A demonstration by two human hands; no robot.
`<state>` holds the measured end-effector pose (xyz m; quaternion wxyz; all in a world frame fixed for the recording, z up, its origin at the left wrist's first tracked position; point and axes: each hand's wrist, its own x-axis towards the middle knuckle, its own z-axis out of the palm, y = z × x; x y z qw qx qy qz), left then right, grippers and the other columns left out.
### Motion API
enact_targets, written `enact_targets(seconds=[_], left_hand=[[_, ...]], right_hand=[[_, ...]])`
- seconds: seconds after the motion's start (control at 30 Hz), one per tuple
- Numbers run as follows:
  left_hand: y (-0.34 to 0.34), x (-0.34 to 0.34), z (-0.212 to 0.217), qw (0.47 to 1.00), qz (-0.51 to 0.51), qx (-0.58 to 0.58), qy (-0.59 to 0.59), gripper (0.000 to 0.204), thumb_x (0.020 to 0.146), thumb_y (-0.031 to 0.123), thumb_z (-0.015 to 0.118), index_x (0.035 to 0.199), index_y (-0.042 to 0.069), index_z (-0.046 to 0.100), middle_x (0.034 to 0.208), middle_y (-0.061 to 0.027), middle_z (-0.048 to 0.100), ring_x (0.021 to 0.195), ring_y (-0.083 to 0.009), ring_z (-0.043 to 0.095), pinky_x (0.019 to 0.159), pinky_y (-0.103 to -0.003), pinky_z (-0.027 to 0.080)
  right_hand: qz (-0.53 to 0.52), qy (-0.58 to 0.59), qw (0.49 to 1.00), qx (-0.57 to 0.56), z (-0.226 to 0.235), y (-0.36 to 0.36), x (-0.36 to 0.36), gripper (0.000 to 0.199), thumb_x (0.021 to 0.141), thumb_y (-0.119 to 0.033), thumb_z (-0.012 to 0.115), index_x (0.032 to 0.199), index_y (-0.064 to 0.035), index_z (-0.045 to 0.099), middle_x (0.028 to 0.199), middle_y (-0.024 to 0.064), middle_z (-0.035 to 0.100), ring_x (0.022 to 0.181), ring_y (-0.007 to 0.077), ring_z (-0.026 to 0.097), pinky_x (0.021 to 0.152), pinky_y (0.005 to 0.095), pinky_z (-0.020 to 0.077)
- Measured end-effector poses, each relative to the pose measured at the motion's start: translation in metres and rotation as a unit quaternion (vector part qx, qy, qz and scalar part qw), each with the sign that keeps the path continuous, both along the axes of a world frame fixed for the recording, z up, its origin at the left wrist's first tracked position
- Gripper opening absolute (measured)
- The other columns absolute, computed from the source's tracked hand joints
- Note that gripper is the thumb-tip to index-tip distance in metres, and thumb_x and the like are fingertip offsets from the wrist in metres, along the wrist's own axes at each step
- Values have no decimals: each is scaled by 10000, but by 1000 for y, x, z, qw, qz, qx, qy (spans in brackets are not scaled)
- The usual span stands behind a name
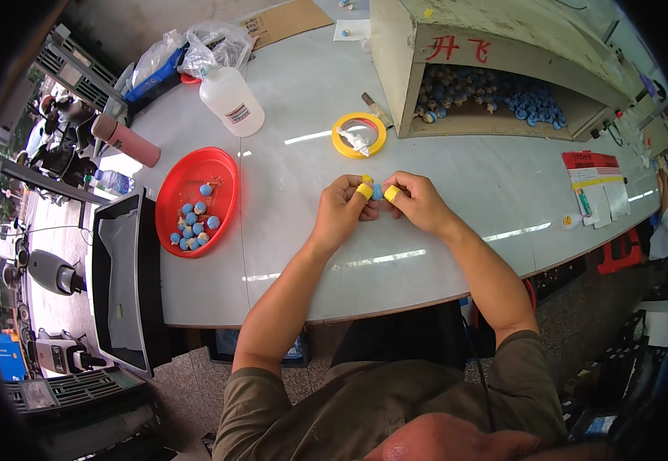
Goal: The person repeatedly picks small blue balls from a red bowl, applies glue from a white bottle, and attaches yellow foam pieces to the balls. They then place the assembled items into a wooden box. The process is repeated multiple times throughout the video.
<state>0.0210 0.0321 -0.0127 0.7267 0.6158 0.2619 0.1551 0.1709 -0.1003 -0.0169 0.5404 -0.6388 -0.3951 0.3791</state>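
Note:
A small blue rounded piece (377,192) is pinched between both my hands above the grey table. My left hand (338,211) has its thumb and fingers closed on the piece's left side. From the other side my right hand (422,204) grips it, thumb and finger pressed together. Yellow tape wraps the thumbs and a left fingertip. The fingers hide most of the piece, so its full shape cannot be made out. To the left lies a red round tray (227,170) holding several small blue-and-beige balls (199,208).
Beyond my hands lies a yellow tape roll (378,143) with crumpled white material on it. A shelf box (402,92) full of small blue pieces stands far right. A white jug (230,100), pink bottle (130,142) and black bin (149,284) are left; a red-and-white paper (595,177) lies right.

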Motion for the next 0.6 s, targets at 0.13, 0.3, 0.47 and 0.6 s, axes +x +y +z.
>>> enact_targets(seconds=[0.13, 0.3, 0.47, 0.6], left_hand=[[0, 1, 1, 1000, -4, -4, 19, 284, 1065, 220, 587, 1155, -50, 593, 912, -109, 706, 719, -136, 683, 683, -267, 587], [3, -4, -4, 1000, -12, -4, -22, 303, 1002, 218, 698, 1126, -41, 600, 938, -99, 702, 783, -114, 685, 686, -248, 567], [-2, -5, -10, 994, -35, 106, -18, 391, 907, 135, 808, 1154, -69, 582, 993, -99, 689, 841, -89, 670, 735, -237, 564], [7, -11, 16, 993, 25, 115, -10, 406, 932, 188, 772, 1183, -76, 594, 982, -88, 698, 829, -119, 680, 717, -261, 554]], right_hand=[[2, -4, 1000, -6, -2, -1, 1, 224, 1033, -202, 601, 1004, 12, 657, 772, 29, 636, 655, 78, 561, 594, 253, 485], [-9, 8, 1000, -2, -2, 3, -3, 224, 1046, -204, 583, 963, -5, 641, 773, 15, 622, 654, 72, 550, 589, 253, 478], [-4, 41, 999, 30, -3, 2, -7, 205, 1053, -173, 565, 930, -20, 625, 774, -5, 606, 650, 63, 532, 581, 250, 465], [-68, 15, 996, 54, -3, 1, -4, 180, 1046, -154, 569, 949, -20, 638, 760, 0, 601, 642, 60, 530, 579, 240, 460]])
